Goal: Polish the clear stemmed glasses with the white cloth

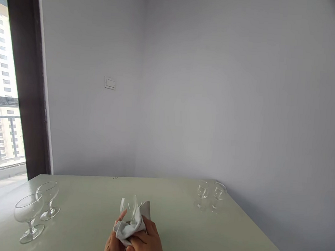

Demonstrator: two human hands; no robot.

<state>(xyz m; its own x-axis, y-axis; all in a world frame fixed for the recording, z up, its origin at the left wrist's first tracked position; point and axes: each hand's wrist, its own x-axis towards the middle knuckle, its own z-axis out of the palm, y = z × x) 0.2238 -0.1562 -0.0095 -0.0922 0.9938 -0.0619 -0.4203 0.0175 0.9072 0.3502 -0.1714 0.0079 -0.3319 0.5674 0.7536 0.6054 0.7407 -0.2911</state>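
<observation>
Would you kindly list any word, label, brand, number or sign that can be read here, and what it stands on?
There is no readable text: none shows on the held glass, the cloth or the switch.
Too small to make out: a dark mark at the far edge of the table.

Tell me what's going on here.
A person is holding a glass above a table, with a pale cloth bunched against it. The left hand grips the glass, one finger against its bowl; the right hand grips the cloth. Two more glasses stand upright to the left and two others farther off to the right.
</observation>
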